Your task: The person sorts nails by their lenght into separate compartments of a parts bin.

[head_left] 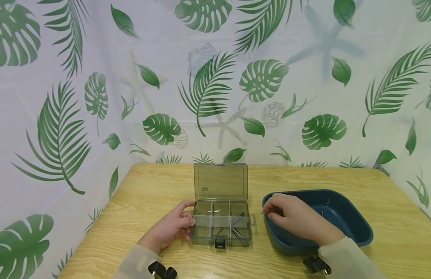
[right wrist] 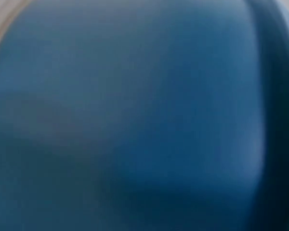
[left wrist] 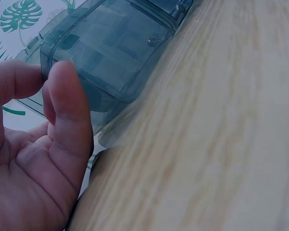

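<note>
Open box (head_left: pixel 202 238) sits on the surface (head_left: pixel 138 193) at roughly 9 o'clock from the right hand (head_left: pixel 294 217), with a gap between; left hand (head_left: pixel 171 228) is the nearer one, already touching it. Right hand is above the 9 o'clock rim of the tub (head_left: pixel 285 246), thumb and index pinching what looks like a thin metal pin (head_left: pixel 264 213), visible tip aimed about 9 o'clock, rest hidden by fingers. Left hand grips the box's 9 o'clock side, thumb and index curled at the wall.
</note>
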A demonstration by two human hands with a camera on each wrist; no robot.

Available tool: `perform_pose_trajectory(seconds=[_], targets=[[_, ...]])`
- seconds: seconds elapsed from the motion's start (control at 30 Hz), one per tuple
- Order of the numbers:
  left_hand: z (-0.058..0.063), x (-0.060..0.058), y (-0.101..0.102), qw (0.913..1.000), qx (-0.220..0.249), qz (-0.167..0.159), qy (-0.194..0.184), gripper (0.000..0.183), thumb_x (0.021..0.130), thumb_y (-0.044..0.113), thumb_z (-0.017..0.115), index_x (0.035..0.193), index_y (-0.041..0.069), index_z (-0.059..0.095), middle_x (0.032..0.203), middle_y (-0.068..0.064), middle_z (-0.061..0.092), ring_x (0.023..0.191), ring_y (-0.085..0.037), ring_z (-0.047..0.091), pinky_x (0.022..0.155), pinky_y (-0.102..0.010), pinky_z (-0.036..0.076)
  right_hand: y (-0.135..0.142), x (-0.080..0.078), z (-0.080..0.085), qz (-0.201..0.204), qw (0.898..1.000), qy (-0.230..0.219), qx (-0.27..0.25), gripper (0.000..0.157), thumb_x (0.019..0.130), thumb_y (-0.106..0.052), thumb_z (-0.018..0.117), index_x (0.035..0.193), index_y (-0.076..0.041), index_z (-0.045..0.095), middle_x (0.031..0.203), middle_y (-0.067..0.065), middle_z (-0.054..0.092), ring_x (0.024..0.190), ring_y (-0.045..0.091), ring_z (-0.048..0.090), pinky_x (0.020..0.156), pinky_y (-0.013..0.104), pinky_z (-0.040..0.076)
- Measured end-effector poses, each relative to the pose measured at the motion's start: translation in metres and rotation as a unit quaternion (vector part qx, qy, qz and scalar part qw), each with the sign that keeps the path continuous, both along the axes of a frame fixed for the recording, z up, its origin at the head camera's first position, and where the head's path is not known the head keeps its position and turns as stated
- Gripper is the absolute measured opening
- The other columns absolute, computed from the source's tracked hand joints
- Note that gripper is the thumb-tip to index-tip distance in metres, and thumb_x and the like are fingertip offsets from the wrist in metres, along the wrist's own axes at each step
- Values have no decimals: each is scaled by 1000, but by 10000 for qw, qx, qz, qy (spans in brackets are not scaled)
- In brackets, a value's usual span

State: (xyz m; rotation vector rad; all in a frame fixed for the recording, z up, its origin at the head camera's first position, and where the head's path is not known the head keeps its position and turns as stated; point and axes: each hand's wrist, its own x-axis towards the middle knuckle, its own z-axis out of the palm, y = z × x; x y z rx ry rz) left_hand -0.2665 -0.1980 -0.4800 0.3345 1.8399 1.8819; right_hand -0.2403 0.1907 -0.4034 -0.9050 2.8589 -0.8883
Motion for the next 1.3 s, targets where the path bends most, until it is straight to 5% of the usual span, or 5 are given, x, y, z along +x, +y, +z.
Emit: perform_pose_trajectory(seconds=[0.33,0.77,1.0,1.3], targets=[[0,1,0,10000,-44,9,49,70,100,6,58,159,13,22,83,-3,48,67,-16,49,60,-31,55,-43,-7,0,-117,9998,95,104,15,98,-10,63,101,-23,71,89,-15,61,73,4,53,64,29,49],[8,5,1,9999,-119,-48,-10,74,100,6,58,162,13,16,81,-3,46,67,-16,48,60,-31,54,-96,-14,3,-35,9964,544,657,11,97,-12,65,101,-18,73,92,-13,60,83,7,58,72,34,53],[8,5,3,9999,-135,-58,-67,74,100,6,57,161,13,16,82,-4,46,66,-17,49,59,-31,54,-110,-17,3,-13,9936,768,829,12,97,-12,64,103,-17,74,94,-10,63,85,9,61,74,34,54],[6,3,3,9999,-129,-57,-88,73,100,6,56,161,14,17,82,-4,46,67,-18,49,60,-31,54,-105,-17,3,-151,9950,497,851,15,97,-15,64,108,-17,73,102,-9,63,95,12,63,80,37,55]])
